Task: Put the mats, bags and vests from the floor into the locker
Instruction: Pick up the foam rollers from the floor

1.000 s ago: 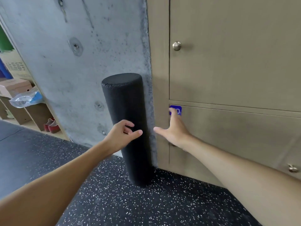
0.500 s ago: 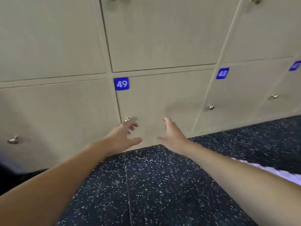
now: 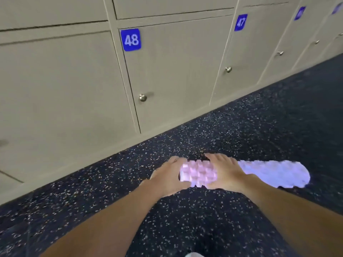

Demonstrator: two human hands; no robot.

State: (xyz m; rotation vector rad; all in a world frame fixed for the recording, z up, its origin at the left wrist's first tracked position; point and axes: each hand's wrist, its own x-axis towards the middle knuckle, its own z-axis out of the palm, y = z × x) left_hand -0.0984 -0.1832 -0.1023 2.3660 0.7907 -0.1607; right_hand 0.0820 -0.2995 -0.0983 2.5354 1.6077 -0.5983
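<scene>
We are looking down at the rolled mat (image 3: 269, 173), a knobbly pink-to-lilac roll lying flat on the speckled floor (image 3: 204, 229), near the foot of the lockers but apart from them. Its long axis runs almost straight across us, from 9 o'clock to 3 o'clock, with the 3 o'clock end dipping a little toward us. That is the relation the coming lift turns on: the roll lies crosswise to both forearms, so we judge it will come up level only if the two hands share its length.

They do not share it evenly. The left hand (image 3: 167, 175) sits at the 9 o'clock end, cupping the end face, fingers over the top and thumb on the near side. The right hand (image 3: 226, 175) lies just beside it toward 3 o'clock, fingers curved over the top and reaching the far side, thumb low on the near side. Between the two hands only a short stretch of mat shows; more than half the roll sticks out free past the right wrist toward 3 o'clock. Both hands are curled round the mat; how firmly, the blur hides.

The left hand is nearer the end, the right nearer the middle. We expect the free end to sag or swing on lifting.

Locker 48 (image 3: 176, 71) stands at 11 o'clock from the hands, door closed, its knob (image 3: 143, 97) untouched, so a door remains to be opened.
</scene>
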